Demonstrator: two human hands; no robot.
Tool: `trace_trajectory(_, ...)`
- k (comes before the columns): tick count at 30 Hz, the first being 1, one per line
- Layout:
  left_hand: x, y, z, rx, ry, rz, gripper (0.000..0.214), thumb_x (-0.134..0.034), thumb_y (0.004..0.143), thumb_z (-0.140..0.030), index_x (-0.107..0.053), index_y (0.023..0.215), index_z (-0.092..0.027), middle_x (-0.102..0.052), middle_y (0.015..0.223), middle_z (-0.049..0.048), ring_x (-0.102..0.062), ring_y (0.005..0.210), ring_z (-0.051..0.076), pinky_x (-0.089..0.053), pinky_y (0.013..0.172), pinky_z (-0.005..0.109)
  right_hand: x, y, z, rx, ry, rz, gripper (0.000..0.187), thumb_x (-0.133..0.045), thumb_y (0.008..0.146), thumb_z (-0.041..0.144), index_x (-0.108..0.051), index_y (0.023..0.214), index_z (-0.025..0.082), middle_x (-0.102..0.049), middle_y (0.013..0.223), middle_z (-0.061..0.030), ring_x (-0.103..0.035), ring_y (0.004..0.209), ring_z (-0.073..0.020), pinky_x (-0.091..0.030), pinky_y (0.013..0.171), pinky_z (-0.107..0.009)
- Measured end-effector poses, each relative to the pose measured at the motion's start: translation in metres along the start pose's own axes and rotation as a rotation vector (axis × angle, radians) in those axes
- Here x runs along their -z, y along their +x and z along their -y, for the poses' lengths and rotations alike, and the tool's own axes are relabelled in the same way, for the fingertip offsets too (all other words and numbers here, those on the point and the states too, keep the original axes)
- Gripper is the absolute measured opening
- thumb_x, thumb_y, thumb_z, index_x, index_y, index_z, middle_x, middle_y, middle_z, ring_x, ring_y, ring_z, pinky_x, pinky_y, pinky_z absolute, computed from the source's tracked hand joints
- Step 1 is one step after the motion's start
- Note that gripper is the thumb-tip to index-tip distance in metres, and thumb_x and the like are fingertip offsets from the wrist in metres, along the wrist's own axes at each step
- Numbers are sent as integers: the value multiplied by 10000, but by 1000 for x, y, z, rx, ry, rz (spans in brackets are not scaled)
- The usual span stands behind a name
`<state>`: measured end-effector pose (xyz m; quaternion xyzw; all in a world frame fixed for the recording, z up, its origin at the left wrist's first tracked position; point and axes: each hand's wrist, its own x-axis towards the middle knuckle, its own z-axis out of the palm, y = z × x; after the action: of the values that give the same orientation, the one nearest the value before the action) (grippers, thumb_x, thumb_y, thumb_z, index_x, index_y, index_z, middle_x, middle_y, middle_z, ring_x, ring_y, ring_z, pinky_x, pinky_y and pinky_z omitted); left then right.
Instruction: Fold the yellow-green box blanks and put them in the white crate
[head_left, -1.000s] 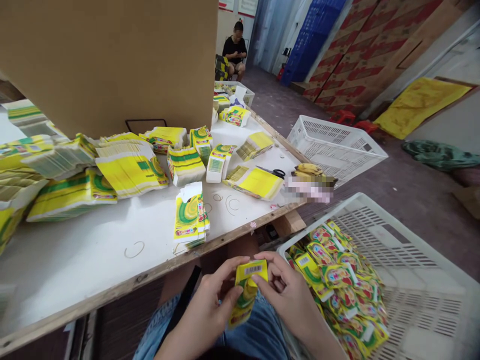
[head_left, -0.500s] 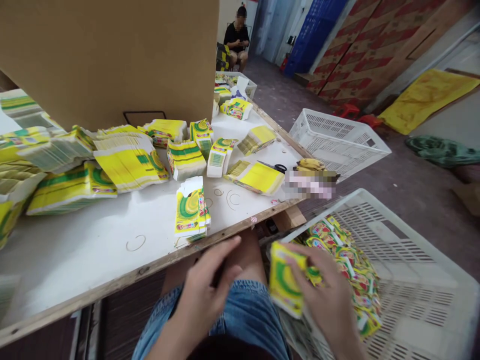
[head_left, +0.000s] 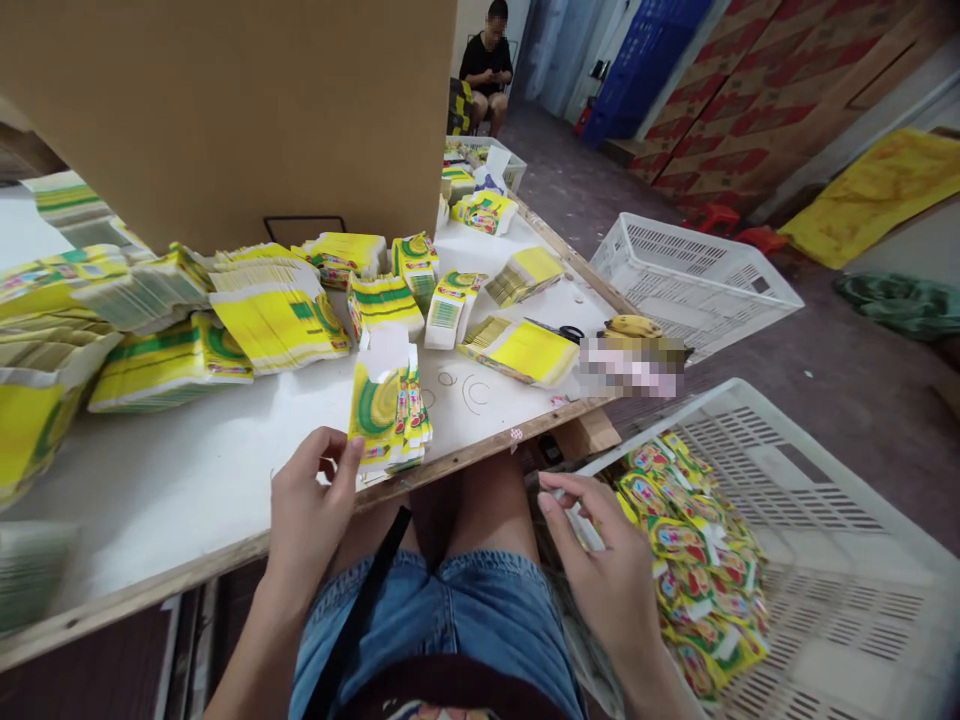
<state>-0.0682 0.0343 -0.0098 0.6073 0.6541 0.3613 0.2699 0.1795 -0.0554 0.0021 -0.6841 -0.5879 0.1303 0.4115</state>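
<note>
Yellow carton stack (head_left: 381,408) lies at the table edge (head_left: 465,461); the left hand (head_left: 315,490) has reached its corner, grip unclear from here. The right hand (head_left: 606,545), fingers loose by the crate rim (head_left: 660,428), has shed its carton, so it's free. Open room lies between the 2 hands.

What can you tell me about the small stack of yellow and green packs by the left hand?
The stack looks like thin printed card: yellow, with a green swirl on top and small colourful printing along its right side. White flaps show at its far end. The layers are slightly staggered toward the right. It lies on the white tabletop, close to the wooden edge. The left hand's thumb appears to touch its near left corner.
</note>
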Motion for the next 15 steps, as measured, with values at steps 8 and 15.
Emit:
trace_trajectory(8,-13,-56,-33,-103,-578,584,256,-545,956,-322,-520,740,-188,-691,945,67,-595,808,167,-462,721,239,-26,-3,37,126,200,160,538,-632,907,209,-453,1408,285,-593,1298,-103,-606,910,-212,-526,787,-342)
trace_trajectory(15,-36,-60,-29,229,-1107,922,427,-678,846,-522,-674,1115,-190,-707,1016,72,-643,945,224,-485,867,314,-30,-21,30,-49,444,136,207,-607,923,206,-549,1115,253,-558,869,1,-531,685,-130,-470,623,-235)
